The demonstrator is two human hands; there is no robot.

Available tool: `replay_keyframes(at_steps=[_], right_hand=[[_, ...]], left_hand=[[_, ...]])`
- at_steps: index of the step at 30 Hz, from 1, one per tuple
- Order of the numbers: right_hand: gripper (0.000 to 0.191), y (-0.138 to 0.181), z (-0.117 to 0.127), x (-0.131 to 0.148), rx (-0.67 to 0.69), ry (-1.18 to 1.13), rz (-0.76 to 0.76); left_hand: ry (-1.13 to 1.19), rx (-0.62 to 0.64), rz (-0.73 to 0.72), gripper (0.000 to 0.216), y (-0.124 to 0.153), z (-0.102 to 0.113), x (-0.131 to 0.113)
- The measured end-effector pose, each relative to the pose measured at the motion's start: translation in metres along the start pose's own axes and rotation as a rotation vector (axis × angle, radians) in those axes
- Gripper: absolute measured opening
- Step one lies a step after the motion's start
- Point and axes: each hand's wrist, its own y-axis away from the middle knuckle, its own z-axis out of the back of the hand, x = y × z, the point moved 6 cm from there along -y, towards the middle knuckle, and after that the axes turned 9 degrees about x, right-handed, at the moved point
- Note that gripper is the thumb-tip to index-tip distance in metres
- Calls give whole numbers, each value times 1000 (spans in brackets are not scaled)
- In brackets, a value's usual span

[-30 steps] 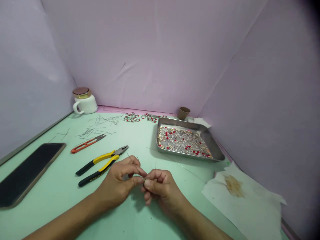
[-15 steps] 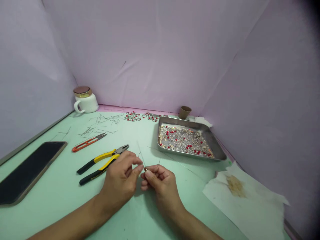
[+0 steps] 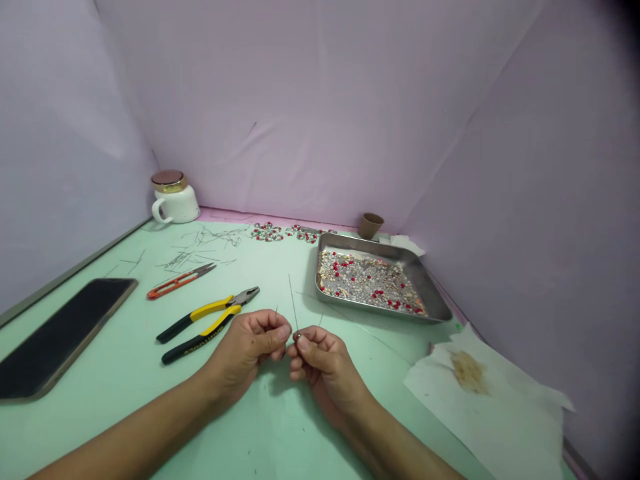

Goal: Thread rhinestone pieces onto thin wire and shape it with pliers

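My right hand (image 3: pixel 325 360) pinches a small beaded wire piece between thumb and fingertips; a dark reddish bead (image 3: pixel 297 337) shows at the tip of the pinch. From the bead a thin wire (image 3: pixel 293 303) stands nearly upright, and another wire end pokes up behind the right fingers. Close on the left, my left hand (image 3: pixel 257 340) is closed, thumb against forefinger, with a short wire end sticking up behind it. The part between its fingertips is mostly hidden. Pliers (image 3: pixel 213 320) with yellow and black handles lie beside the left hand, jaws pointing away.
A metal tray (image 3: pixel 385 310) holds loose beads, some red. Behind are beaded pieces (image 3: pixel 267 232), wire bits (image 3: pixel 183 260), a small brown cup (image 3: pixel 371 225) and a lidded white mug (image 3: pixel 176 203). Orange thread snips (image 3: pixel 180 281) and a phone (image 3: pixel 65 337) lie left, stained paper (image 3: pixel 500 413) right.
My left fingers, looser before, have closed together beside the bead. The blurred wire now stands sharp and more upright. My right hand has shifted slightly right; the view has tilted a little.
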Motion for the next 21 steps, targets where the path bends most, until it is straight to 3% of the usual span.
replay_keyframes(at_steps=[7,13,15,18,21], right_hand=[[25,-1,2,0,11,-32,-24],[24,-1,1,0,31,-16,-37],[26,0,0,-1,-2,-32,-27],[28,2,-6,-4,-38,-81,-9],[27,6,-15,-6,-23,-112,5]], left_hand=[[-93,-39,-50,14,-3,12,-5],[-199,-19,-105,14,-3,7,-11],[-420,-107,-187,13,1,6,-17],[-810,-277,-424,13,14,0,-32],[-977,-367,-633,15,27,-8,-39]])
